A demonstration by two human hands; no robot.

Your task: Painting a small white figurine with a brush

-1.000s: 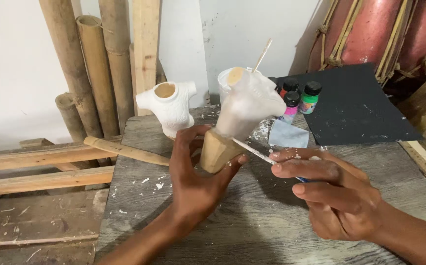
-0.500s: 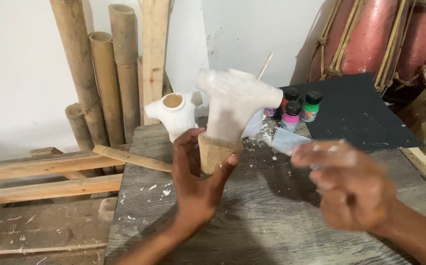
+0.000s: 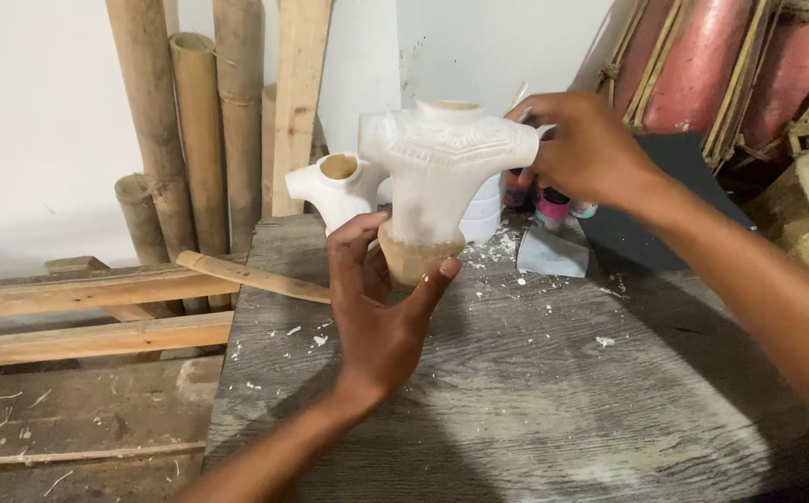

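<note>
Two hands are working on one white torso figure (image 3: 441,172) that I am watching being held upright above the grey wooden surface (image 3: 553,391). My left hand (image 3: 381,307) is gripping its tan base, fingers (image 3: 353,244) clenched around it. My right hand (image 3: 586,149) is touching the figure's shoulder, fingers pinching something I cannot tell. Another white figure (image 3: 334,191) is standing just behind.

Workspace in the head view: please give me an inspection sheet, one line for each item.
Surface: grey wooden table, white chips scattered on it.
Job's things: white torso figure, upright, tan base.
Clutter: second torso, paint bottles, grey sheet, stick.
Hands: left hand grips the figure's base; right hand touches its shoulder.
Cables: nothing seen.
Surroundings: bamboo poles, planks, white wall, red cylinders.
</note>
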